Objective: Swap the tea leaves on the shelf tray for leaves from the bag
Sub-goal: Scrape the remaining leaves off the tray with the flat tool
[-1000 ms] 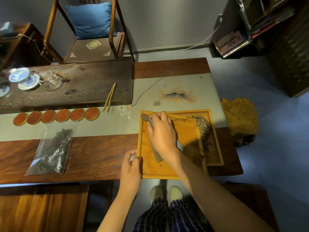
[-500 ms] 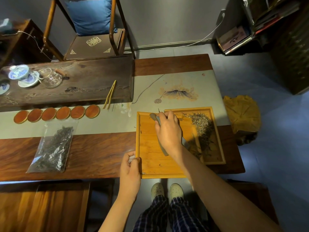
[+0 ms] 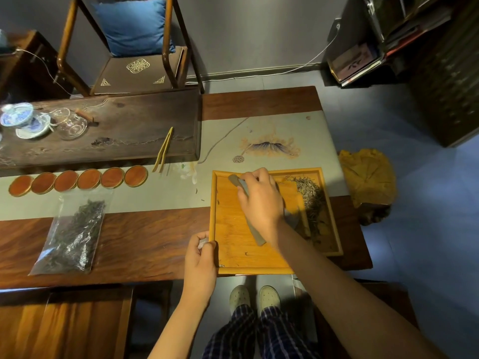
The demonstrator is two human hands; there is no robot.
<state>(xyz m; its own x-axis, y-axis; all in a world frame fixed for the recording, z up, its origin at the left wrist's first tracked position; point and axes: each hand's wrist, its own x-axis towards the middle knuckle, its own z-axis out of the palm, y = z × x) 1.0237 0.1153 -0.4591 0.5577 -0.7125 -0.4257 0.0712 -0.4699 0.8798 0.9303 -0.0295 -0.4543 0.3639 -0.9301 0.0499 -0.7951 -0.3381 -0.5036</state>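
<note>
Since a moment before, my right hand (image 3: 261,200) had drifted a little toward the far rim of the tray, while my left had stayed where it was. My right grip was closed around a flat grey scraper (image 3: 255,234), its far tip (image 3: 233,179) showing near the tray's far left corner and its near end poking out below my wrist. My left hand (image 3: 201,257) pinched the near left corner of the light wooden tray (image 3: 233,268), with something small and pale caught between thumb and fingers; I could not tell what it was.

That tray lay on the bench (image 3: 145,242), its near edge at the bench's front. A second tray (image 3: 334,229) sat partly under its right side, and the pale tea leaves (image 3: 309,195) were heaped there. Only a few stray bits remained on the bare wood under my hand.

Well to the left, the clear bag of dark leaves (image 3: 72,237) lay flat on the bench, just below a row of round coasters (image 3: 77,180). Bamboo tongs (image 3: 162,151) rested against the dark tea board (image 3: 116,128).
</note>
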